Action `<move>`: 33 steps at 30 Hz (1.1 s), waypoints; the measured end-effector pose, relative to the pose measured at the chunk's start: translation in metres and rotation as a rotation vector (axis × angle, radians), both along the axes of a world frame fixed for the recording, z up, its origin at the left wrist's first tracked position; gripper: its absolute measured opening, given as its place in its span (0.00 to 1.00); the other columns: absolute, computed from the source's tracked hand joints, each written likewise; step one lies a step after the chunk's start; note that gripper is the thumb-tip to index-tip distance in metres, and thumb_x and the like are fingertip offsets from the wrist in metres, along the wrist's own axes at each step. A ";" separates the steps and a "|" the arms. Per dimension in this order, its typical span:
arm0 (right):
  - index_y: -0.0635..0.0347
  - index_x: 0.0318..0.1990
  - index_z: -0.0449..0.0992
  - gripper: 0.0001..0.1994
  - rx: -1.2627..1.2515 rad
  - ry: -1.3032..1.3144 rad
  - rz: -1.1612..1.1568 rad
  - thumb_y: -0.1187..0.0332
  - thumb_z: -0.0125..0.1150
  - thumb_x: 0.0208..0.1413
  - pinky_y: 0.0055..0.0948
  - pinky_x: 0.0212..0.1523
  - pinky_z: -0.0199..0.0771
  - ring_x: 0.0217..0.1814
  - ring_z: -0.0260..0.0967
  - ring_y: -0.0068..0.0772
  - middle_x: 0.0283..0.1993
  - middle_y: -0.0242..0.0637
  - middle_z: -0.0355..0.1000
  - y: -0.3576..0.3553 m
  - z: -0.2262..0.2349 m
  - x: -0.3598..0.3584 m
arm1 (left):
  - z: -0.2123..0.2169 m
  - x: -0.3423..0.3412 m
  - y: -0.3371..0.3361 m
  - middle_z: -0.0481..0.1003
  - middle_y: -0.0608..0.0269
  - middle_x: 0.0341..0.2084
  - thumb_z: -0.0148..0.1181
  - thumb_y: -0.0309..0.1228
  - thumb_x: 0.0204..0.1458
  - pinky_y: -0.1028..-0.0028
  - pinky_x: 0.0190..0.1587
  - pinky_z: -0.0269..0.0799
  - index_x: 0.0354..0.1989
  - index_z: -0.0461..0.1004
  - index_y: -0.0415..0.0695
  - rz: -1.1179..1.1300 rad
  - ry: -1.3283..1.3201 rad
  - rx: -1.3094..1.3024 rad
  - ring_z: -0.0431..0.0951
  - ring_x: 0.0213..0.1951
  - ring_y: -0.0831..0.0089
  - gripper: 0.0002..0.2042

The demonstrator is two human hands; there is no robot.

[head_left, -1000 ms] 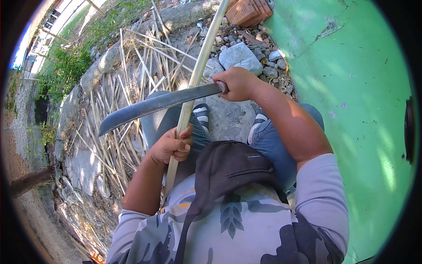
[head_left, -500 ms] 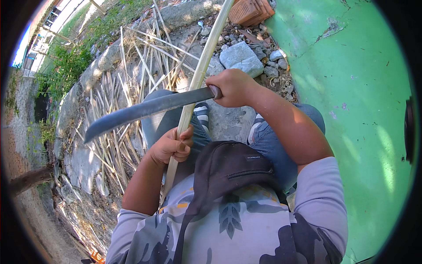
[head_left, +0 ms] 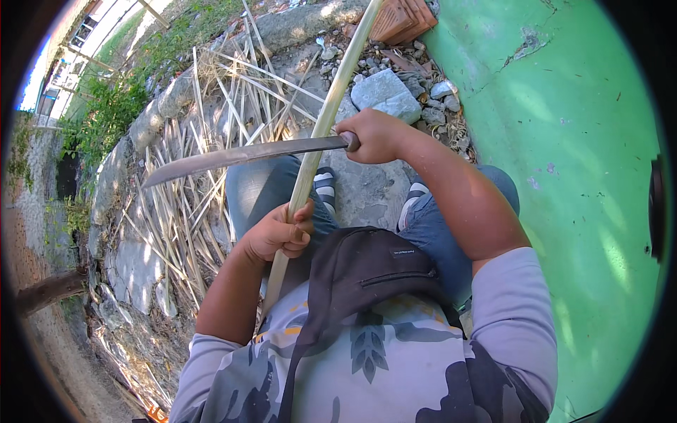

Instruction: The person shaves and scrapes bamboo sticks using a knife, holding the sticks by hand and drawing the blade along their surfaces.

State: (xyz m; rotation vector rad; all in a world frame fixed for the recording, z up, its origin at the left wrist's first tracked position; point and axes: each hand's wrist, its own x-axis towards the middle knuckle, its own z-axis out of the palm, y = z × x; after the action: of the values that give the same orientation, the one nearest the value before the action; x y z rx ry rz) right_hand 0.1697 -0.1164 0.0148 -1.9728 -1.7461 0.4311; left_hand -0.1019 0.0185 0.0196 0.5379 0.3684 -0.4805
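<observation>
My left hand (head_left: 276, 233) grips a long pale bamboo pole (head_left: 331, 113) that runs from my lap up and away to the top of the view. My right hand (head_left: 374, 135) is closed on the dark handle of a long machete (head_left: 240, 155). Its blade lies across the pole, pointing left, with the blade touching or just above the pole. I am seated, with my knees in blue jeans either side of the pole and a black bag on my chest.
A heap of split bamboo strips (head_left: 190, 211) covers the ground to the left. Grey stones (head_left: 386, 95) and a red brick block (head_left: 402, 17) lie ahead. A green painted wall (head_left: 578, 176) stands close on the right. A stone kerb with weeds runs along the far left.
The machete has swung up and flattened out, its tip rising from lower left. My right hand shifted slightly toward the pole. My left hand has kept its hold on the pole.
</observation>
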 end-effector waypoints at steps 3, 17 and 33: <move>0.52 0.37 0.80 0.13 -0.002 0.023 -0.030 0.65 0.66 0.41 0.47 0.36 0.76 0.34 0.76 0.52 0.29 0.43 0.78 0.003 -0.011 0.009 | -0.004 0.009 0.004 0.56 0.77 0.17 0.53 0.11 0.49 0.79 0.15 0.42 0.32 0.56 0.53 -0.008 -0.001 -0.014 0.50 0.13 0.87 0.19; 0.54 0.33 0.77 0.10 0.070 -0.069 -0.066 0.65 0.64 0.41 0.49 0.35 0.75 0.31 0.75 0.54 0.26 0.43 0.76 -0.008 -0.004 -0.001 | -0.014 -0.002 0.003 0.58 0.76 0.19 0.55 0.12 0.48 0.80 0.15 0.42 0.33 0.57 0.53 0.029 -0.031 -0.020 0.50 0.13 0.87 0.19; 0.52 0.33 0.79 0.08 0.016 -0.080 -0.119 0.64 0.64 0.43 0.48 0.37 0.76 0.34 0.76 0.53 0.28 0.44 0.77 -0.011 -0.003 0.017 | -0.008 -0.004 -0.002 0.58 0.77 0.19 0.56 0.13 0.48 0.80 0.15 0.45 0.33 0.58 0.53 0.003 -0.074 0.033 0.52 0.14 0.87 0.18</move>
State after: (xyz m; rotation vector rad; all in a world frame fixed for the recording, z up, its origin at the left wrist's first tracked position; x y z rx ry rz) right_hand 0.1866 -0.1275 0.0114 -2.0952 -1.6630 0.3009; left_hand -0.1055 0.0169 0.0116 0.5853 0.3064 -0.4510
